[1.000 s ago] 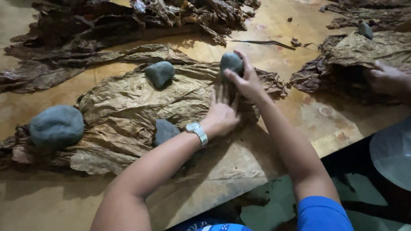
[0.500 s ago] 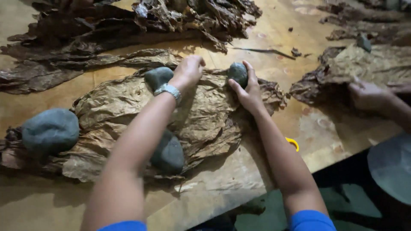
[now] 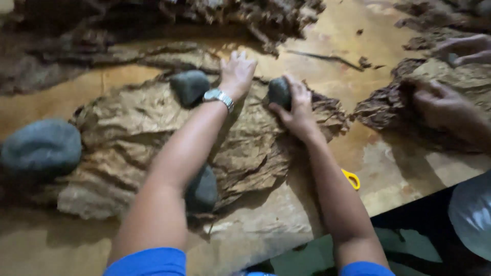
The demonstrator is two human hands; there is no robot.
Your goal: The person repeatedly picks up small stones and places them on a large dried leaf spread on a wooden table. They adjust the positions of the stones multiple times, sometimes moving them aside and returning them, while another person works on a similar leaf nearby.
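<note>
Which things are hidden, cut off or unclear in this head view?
- Stone near the front: partly behind the left forearm.
- Yellow tool: mostly behind the right forearm.
- Right hand: its fingers cover part of a small stone.
- Pale round object: cut by the right edge.

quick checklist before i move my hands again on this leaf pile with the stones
1. Right hand has a hold on the small stone: ok, fingers wrap it at the far right edge of the leaf pile.
2. Left hand flat on the far edge of the leaves: ok, palm down, nothing gripped.
3. Other stones resting on the pile: ok, one by the left wrist, a big one at the left end, one under the left forearm.
4. Leaves lying flat: not ok, wrinkled and curled at the edges.
5. Clear of the other person's hands: ok, they are on a separate pile to the right.
6. Yellow object by the right forearm: cannot tell what it is.
</note>
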